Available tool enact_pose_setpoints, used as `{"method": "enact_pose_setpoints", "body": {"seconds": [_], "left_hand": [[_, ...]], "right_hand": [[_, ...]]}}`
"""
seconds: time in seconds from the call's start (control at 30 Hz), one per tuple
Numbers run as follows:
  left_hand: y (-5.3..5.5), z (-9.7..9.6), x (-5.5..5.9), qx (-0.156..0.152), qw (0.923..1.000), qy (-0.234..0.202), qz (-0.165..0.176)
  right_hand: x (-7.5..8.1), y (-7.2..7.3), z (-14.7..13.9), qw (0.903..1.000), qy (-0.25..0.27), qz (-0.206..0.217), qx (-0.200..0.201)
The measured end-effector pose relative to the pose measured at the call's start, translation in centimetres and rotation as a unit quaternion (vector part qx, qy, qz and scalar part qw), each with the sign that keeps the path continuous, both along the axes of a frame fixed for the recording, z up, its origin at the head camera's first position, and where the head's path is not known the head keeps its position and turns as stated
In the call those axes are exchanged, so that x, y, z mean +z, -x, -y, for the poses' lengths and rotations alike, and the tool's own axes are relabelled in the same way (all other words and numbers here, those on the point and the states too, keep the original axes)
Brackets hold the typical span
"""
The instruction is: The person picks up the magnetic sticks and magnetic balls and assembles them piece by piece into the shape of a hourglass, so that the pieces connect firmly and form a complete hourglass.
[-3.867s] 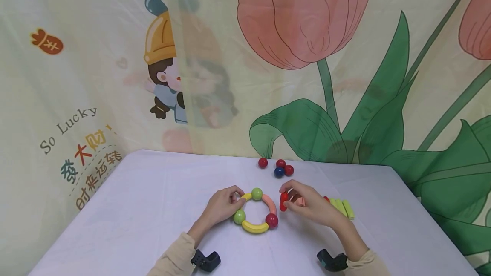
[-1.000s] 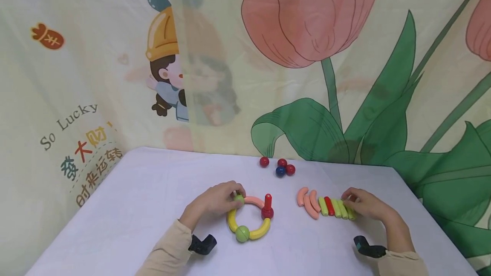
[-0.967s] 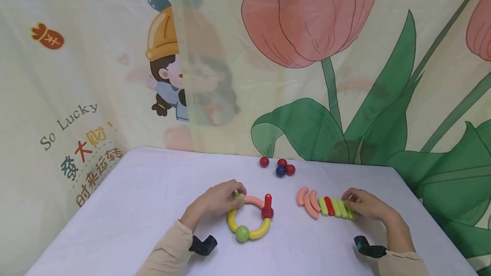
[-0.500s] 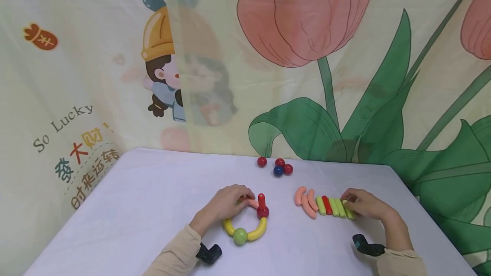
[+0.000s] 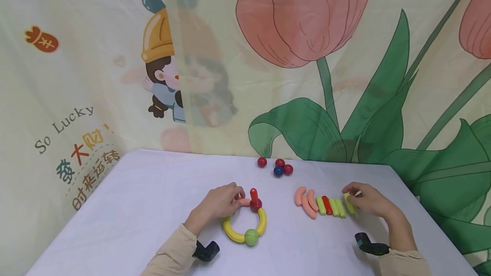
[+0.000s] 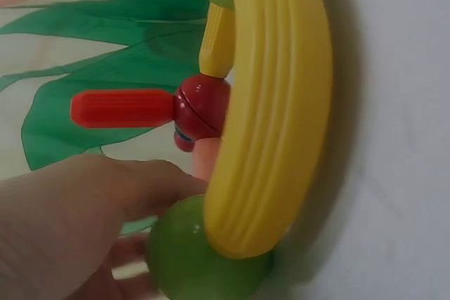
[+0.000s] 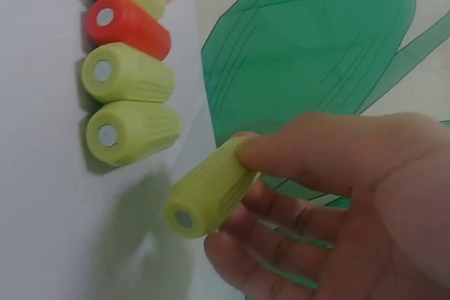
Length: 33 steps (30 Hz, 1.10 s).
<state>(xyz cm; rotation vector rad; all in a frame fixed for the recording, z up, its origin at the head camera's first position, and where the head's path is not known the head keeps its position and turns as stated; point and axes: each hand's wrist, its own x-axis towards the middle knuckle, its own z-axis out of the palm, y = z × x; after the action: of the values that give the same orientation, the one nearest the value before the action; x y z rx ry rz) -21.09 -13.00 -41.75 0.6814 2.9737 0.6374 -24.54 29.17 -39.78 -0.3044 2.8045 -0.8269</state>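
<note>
My left hand (image 5: 220, 201) grips a green ball (image 6: 207, 251) at the left of a ring of toy pieces. The ring also has curved yellow rods (image 5: 233, 234), another green ball (image 5: 251, 237), a curved pink rod (image 5: 244, 202) and a dark red ball (image 5: 256, 205). A straight red rod (image 5: 253, 195) stands upright on that red ball. On the right, my right hand (image 5: 370, 199) pinches a light green magnetic rod (image 7: 211, 191) between thumb and fingers. The rod hangs tilted, apart from the row beside it, its grey end facing the camera.
Left of my right hand lies a row of light green rods (image 5: 339, 208) with one red rod (image 5: 327, 205) among them. Several curved pink rods (image 5: 308, 208) adjoin it. Red balls (image 5: 262, 162) and a dark blue ball (image 5: 278, 171) lie near the far edge of the white table (image 5: 172, 173).
My right hand has taken the end light green rod out of the row. The ring has turned counter-clockwise under my left hand, its upright red rod shifting left and the near green ball right.
</note>
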Motion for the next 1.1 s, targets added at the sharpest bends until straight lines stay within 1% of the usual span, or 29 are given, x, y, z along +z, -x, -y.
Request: {"method": "enact_pose_setpoints", "body": {"seconds": [0.13,0.23,0.3,0.37,0.5,0.67,0.77,0.87,0.93,1.0,1.1], "left_hand": [[0.3,-0.1,-0.3,-0.044,0.9988,-0.02,-0.009],[0.5,-0.1,-0.8,-0.056,0.9979,-0.03,-0.013],[0.6,-0.2,-1.0,-0.051,0.9979,-0.033,-0.021],[0.6,-0.2,-1.2,-0.044,0.998,-0.033,-0.03],[0.6,-0.3,-1.3,-0.025,0.9985,-0.038,-0.031],[0.5,-0.4,-1.1,-0.014,0.9987,-0.046,-0.016],[0.4,-0.5,-1.0,-0.011,0.9985,-0.054,0.006],[0.4,-0.6,-0.9,-0.005,0.9971,-0.068,0.034],[0.3,-0.7,-0.9,-0.003,0.9964,-0.073,0.043],[0.2,-0.8,-0.9,-0.004,0.9963,-0.074,0.044],[0.1,-0.8,-0.8,0.0,0.9978,-0.061,0.024]], "right_hand": [[0.3,0.0,0.2,0.9991,0.018,-0.032,0.022],[0.5,0.1,0.9,0.9961,0.035,-0.066,0.047],[0.7,0.0,1.4,0.993,0.049,-0.086,0.064],[0.9,-0.1,2.1,0.99,0.066,-0.097,0.078],[1.1,-0.2,3.3,0.986,0.085,-0.103,0.1],[0.8,-0.1,4.6,0.9841,0.091,-0.1,0.115],[0.5,-0.1,5.4,0.9827,0.097,-0.1,0.122],[0.3,-0.2,6.3,0.9819,0.095,-0.103,0.128],[0.1,-0.3,7.0,0.9825,0.09,-0.102,0.127],[-0.1,-0.4,7.6,0.9824,0.087,-0.103,0.129],[-0.2,-0.6,8.5,0.9808,0.09,-0.106,0.137]]}}
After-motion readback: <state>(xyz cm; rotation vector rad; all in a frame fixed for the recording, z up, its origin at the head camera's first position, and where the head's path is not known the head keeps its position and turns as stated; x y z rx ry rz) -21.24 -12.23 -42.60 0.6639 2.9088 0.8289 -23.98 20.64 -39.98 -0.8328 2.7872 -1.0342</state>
